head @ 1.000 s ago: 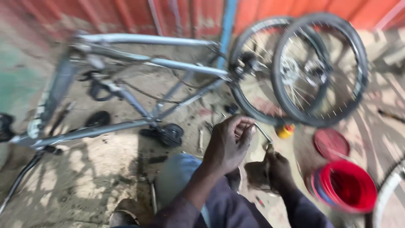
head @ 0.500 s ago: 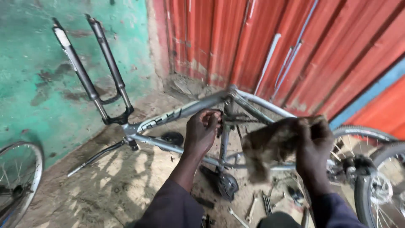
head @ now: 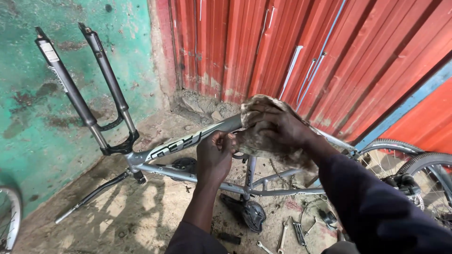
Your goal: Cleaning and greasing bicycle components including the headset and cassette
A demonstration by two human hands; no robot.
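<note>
An upside-down grey bicycle frame [head: 181, 143] stands on the dirt floor, its black suspension fork [head: 89, 89] pointing up at the left. My left hand [head: 214, 157] is closed around the frame's thick tube near its middle. My right hand [head: 278, 127] clutches a dirty brownish rag [head: 256, 141] and presses it against the same tube just right of my left hand. Part of the tube is hidden under the rag.
A red corrugated metal wall [head: 301, 56] rises behind and a green plaster wall [head: 28, 117] stands at left. Bicycle wheels [head: 423, 178] lean at right, another wheel rim [head: 9, 221] at lower left. Wrenches [head: 282, 235] and a crank [head: 252, 214] lie on the ground below.
The view swung from the wheels and a red bucket to the frame's front. My right hand brought the rag up onto the tube, and my left hand gripped the tube beside it.
</note>
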